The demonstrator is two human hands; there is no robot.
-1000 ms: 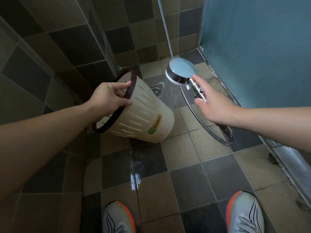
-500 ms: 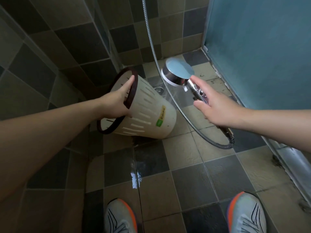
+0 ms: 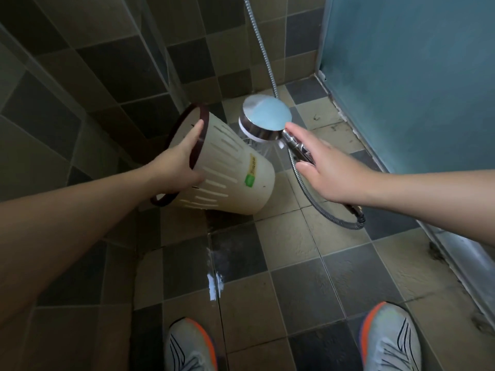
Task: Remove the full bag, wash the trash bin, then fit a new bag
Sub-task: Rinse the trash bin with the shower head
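Note:
A cream slotted trash bin with a dark brown rim lies tilted, its mouth toward the left wall and its base toward the floor. My left hand grips the rim. My right hand holds the chrome handle of a shower head, index finger stretched along it. The shower head hovers just right of the bin's upper side, and water sprays from it onto the bin's outside. No bag is visible on the bin.
The metal hose loops below my right hand and rises up the back wall. A frosted blue door closes the right side. Tiled walls stand left and behind. The floor tiles are wet, with a puddle ahead of my two shoes.
The shower head has moved closer to the bin and now sprays onto its side. My left hand's hold on the rim has shifted slightly, tipping the bin a little.

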